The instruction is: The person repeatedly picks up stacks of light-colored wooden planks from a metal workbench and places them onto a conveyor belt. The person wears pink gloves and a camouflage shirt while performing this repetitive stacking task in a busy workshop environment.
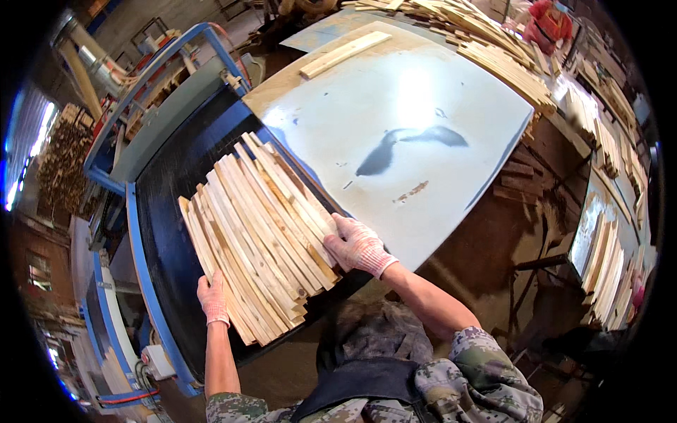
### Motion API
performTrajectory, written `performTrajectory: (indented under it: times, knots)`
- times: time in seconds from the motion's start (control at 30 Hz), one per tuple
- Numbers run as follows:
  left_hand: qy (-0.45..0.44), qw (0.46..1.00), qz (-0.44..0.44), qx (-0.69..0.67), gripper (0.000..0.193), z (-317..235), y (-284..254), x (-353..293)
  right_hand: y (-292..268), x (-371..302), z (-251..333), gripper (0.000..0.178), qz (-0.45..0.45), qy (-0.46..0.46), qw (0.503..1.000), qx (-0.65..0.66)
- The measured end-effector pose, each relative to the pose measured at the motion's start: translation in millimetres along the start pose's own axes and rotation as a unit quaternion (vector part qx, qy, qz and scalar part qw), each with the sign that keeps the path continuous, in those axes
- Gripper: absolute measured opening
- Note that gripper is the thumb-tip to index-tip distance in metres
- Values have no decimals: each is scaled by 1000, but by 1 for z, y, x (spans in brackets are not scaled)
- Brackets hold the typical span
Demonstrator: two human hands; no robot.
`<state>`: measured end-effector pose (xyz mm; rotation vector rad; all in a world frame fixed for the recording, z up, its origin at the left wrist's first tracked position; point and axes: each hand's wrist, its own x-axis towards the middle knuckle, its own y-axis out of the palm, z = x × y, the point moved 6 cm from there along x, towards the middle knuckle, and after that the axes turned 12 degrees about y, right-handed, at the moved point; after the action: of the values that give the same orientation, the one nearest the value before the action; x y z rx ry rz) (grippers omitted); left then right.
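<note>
Several pale wooden strips (257,233) lie side by side in one wide bundle on the black belt (166,166) of a blue-framed machine. At the bundle's left edge is my left hand (214,299), in a pale work glove, closed against the outermost strip. My right hand (358,245), gloved alike, closes round the near right edge of the bundle. Between them the two hands press the strips from both sides. The strip ends are uneven, both at the far side and at the side nearest me. Some of my fingers are hidden behind the wood.
A shiny metal-topped table (437,190) adjoins the belt on the right, with two strips (345,54) at its far edge. More wood piles (508,70) lie beyond. A person in red (550,25) is at the far right. The machine's blue frame (141,261) borders the belt's left.
</note>
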<state>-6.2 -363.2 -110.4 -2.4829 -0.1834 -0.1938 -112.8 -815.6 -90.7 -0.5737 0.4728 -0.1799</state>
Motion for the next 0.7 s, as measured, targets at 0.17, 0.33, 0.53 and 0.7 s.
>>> performTrajectory:
  times: [0.17, 0.33, 0.53, 0.7]
  knots:
    - [-119, 963, 34, -241, 53, 27, 11, -9, 4, -2, -9, 71, -39, -34, 999, -7]
    - [-231, 880, 166, -380, 84, 1, 25, -33, -3, -8, -14, 60, -42, -48, 997, 46]
    - [-183, 949, 166, -195, 64, -7, 3, -41, -14, -29, -15, 72, 1, -82, 996, 27]
    - [-218, 943, 114, -222, 61, -25, 11, -41, -12, -32, -16, 65, -78, -100, 992, 3]
